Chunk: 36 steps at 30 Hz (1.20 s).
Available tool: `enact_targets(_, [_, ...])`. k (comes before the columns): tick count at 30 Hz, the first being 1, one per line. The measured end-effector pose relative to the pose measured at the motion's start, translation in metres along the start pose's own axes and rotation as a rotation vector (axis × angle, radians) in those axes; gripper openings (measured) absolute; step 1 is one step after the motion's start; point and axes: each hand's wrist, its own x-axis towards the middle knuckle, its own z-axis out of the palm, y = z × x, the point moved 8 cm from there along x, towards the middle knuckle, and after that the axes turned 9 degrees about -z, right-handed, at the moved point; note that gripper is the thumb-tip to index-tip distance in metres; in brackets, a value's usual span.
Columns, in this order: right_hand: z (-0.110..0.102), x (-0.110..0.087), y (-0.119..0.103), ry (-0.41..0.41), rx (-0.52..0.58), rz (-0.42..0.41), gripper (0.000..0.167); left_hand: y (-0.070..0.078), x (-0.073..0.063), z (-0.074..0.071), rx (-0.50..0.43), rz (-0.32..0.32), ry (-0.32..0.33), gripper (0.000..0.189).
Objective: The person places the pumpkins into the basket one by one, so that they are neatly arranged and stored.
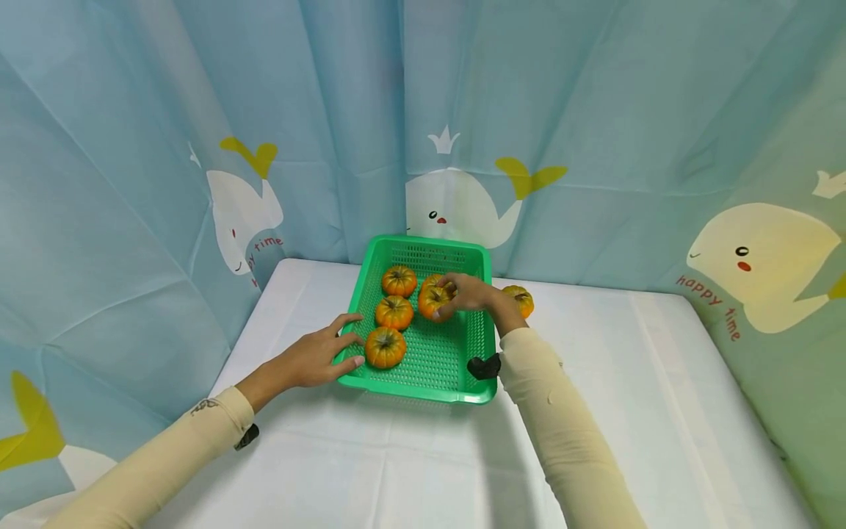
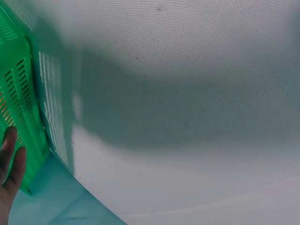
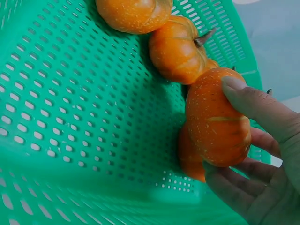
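My right hand (image 1: 465, 292) grips a small orange pumpkin (image 3: 218, 119) between thumb and fingers, over the right half of a green plastic basket (image 1: 429, 393). Just behind the held pumpkin, another pumpkin (image 1: 431, 282) shows in part. Along the basket's left side lie three more: a far pumpkin (image 1: 399, 281), a middle pumpkin (image 1: 394, 313) and a near pumpkin (image 1: 385, 347). My left hand (image 1: 322, 355) rests at the basket's left rim with its fingers spread and loosely bent. Only some of its fingertips (image 2: 19, 161) appear in the left wrist view, beside the slotted wall.
One pumpkin (image 1: 518, 300) sits on the white table (image 1: 634, 397) outside the basket, partly behind my right wrist. A light blue curtain (image 1: 595, 88) with whale prints hangs close behind the basket and along the table's sides.
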Motion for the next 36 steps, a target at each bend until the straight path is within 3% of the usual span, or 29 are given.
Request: enact_targets(36, [0.027,0.014,0.01,-0.077,-0.14,0.107,0.077,0.002,0.0,-0.001,-0.019,-0.006,-0.009,0.043])
